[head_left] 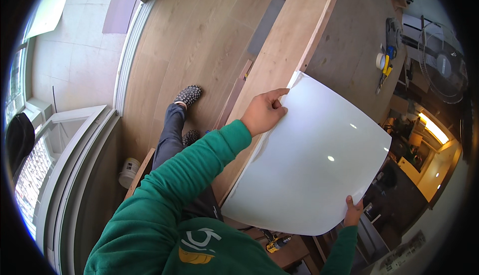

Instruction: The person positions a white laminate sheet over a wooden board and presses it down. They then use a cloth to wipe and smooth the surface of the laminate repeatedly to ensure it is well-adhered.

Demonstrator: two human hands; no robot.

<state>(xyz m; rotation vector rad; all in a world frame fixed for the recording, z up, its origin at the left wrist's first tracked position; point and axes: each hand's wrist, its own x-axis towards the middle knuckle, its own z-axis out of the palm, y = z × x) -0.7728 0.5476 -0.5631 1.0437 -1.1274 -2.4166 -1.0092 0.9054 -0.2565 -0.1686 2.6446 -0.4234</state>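
Note:
A large glossy white panel (319,150) lies tilted over the workbench edge, with ceiling lights reflected in it. Along its left edge runs a wrinkled, thin film-like strip (264,140). My left hand (264,113) is at that edge, fingers curled and thumb near the index finger. Whatever sits between those fingertips is too small to make out. At the panel's lower right corner my right hand (353,212) grips the edge, thumb on top and the other fingers mostly hidden beneath.
Past the panel stretches a brown workbench (344,40) with a light wooden border (294,20). A tape roll (380,61) and yellow-handled tool (386,68) lie on it. A fan (443,64) stands far right. Below the panel is a yellow-black drill (277,244); a white bucket (129,171) sits left.

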